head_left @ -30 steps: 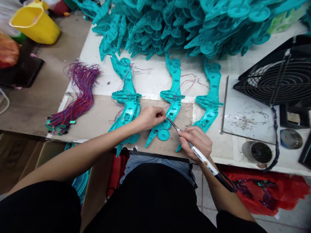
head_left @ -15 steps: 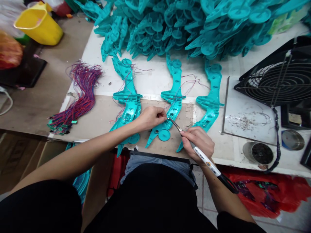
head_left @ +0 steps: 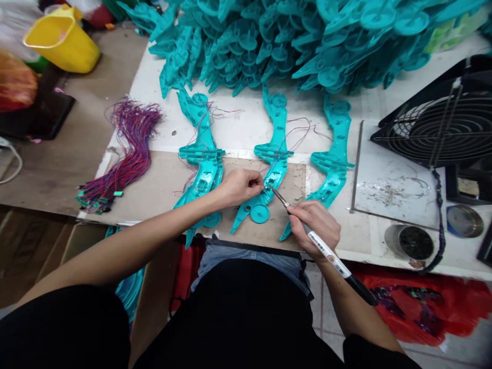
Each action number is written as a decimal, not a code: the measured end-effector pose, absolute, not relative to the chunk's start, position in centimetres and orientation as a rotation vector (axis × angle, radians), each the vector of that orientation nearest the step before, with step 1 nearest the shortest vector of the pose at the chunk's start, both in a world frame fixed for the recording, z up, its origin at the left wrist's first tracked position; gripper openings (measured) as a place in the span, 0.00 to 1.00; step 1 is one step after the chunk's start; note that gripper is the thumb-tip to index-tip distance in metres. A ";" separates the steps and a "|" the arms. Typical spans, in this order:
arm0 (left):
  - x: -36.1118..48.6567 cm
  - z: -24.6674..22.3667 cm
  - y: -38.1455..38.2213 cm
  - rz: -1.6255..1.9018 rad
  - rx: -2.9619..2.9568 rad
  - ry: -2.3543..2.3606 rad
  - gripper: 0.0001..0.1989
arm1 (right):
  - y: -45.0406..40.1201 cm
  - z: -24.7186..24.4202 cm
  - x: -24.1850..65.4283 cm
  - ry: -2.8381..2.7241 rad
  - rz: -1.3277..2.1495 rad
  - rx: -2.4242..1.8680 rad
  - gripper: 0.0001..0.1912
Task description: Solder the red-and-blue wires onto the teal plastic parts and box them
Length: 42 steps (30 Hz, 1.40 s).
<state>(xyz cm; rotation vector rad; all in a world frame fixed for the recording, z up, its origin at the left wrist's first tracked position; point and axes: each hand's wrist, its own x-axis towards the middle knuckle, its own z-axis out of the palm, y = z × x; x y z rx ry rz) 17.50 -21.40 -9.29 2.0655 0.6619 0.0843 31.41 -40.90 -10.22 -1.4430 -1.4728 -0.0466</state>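
My right hand (head_left: 317,228) grips a soldering iron (head_left: 326,251) with a white-and-black handle. Its metal tip reaches the lower half of the middle turquoise plastic shell (head_left: 277,128), close to the fingertips of my left hand (head_left: 242,185). Those left fingers are pinched together over the shell at a thin wire (head_left: 262,167) that runs down to them; their very tips are partly hidden. To the left lies a similar shell (head_left: 203,133) with thin red and dark wires across it. A third shell (head_left: 338,133) lies to the right, its lower end partly behind my right hand.
Many turquoise shells (head_left: 249,46) are heaped at the back. A bundle of red-and-blue wires (head_left: 132,148) lies left, below a yellow container (head_left: 63,41). On the right stand a black fan (head_left: 434,123), a metal plate (head_left: 395,189) and a jar with dark contents (head_left: 415,242).
The soldering iron and my right hand have shifted very slightly to the right, its tip drawing a little away from my left fingertips. My left hand stays almost in place.
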 end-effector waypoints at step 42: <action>-1.5 -5.1 -8.8 0.838 2.053 1.930 0.13 | -37.5 -11.1 35.3 -1.284 -0.358 -1.927 0.31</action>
